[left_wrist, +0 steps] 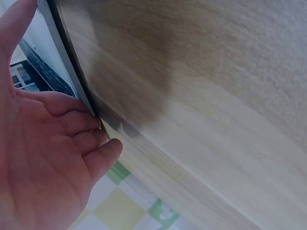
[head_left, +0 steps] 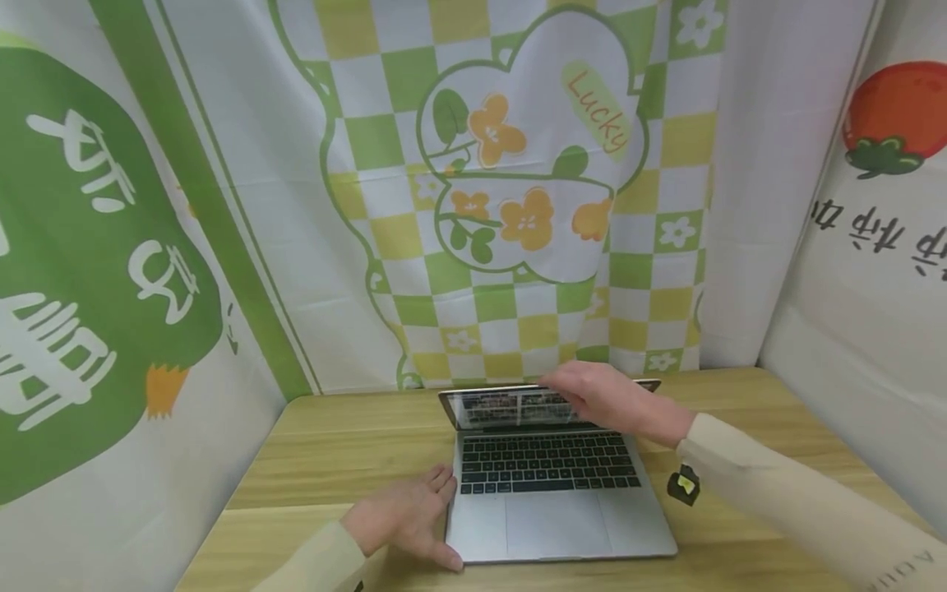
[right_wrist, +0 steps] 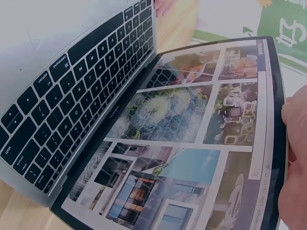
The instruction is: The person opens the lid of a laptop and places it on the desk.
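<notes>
A silver laptop [head_left: 558,522] sits on the wooden table, its lid tipped well forward over the black keyboard [right_wrist: 86,91]. The lit screen [right_wrist: 177,120] displays a grid of photos. My right hand [head_left: 610,399] holds the lid by its top edge, with fingers [right_wrist: 293,117] hooked at the rim; part of this grip is hidden behind the lid. Along the left side of the base, my left hand [head_left: 410,514] rests with fingers extended and thumb spread toward the front corner. In the left wrist view, the left hand's fingertips [left_wrist: 108,151] lie right at the laptop's edge.
The wooden tabletop [head_left: 340,452] extends on both sides of the laptop. Behind it hangs a checkered green and yellow cloth [head_left: 518,321], and printed fabric walls [head_left: 866,329] stand to either side. A small black device [head_left: 683,485] is at my right wrist.
</notes>
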The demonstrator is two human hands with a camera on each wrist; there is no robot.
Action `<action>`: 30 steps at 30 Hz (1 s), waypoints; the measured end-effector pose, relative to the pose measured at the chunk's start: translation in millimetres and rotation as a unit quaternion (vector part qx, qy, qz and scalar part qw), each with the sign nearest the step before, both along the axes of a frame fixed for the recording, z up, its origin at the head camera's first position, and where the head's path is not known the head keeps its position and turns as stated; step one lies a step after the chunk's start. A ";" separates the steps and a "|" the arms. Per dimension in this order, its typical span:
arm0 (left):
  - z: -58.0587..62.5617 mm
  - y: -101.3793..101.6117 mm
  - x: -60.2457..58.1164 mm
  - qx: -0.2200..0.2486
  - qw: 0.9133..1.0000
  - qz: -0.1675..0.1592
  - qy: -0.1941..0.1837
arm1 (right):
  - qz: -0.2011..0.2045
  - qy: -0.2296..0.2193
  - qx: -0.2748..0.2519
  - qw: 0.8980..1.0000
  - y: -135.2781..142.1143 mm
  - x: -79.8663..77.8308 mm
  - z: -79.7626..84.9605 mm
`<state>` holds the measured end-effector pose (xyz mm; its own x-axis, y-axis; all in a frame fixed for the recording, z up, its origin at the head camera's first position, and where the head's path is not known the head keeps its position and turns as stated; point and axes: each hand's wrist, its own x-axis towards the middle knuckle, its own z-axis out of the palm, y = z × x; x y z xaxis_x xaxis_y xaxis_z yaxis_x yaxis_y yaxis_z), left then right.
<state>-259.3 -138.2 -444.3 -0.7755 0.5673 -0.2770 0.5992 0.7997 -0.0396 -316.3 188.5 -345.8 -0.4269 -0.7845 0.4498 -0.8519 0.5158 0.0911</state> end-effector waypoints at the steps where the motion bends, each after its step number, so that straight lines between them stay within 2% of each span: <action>1: 0.4 0.1 0.0 0.000 1.000 0.003 -0.004 | -0.001 -0.002 -0.003 1.000 0.0 -1.4 0.1; 5: 1.3 -0.5 -0.4 0.000 1.000 0.011 -0.014 | -0.020 0.001 -0.014 1.000 -1.7 -5.4 -0.2; 14: -1.7 -2.6 -0.2 0.005 1.000 0.000 -0.017 | -0.057 0.006 -0.031 0.998 -2.3 -15.2 -3.9; 22: -2.2 -1.6 -1.8 0.009 1.000 0.005 -0.019 | -0.077 -0.024 -0.036 0.996 0.7 -21.2 2.1; 30: -0.7 1.0 -1.8 0.004 1.000 0.007 -0.019 | -0.117 -0.032 -0.036 0.992 3.8 -27.2 7.6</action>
<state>-261.0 -137.3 -445.0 -0.7717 0.5597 -0.3019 0.5896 0.8076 -0.0099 -343.5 192.4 -338.3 -0.6231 -0.6277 0.4666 -0.7108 0.7034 -0.0030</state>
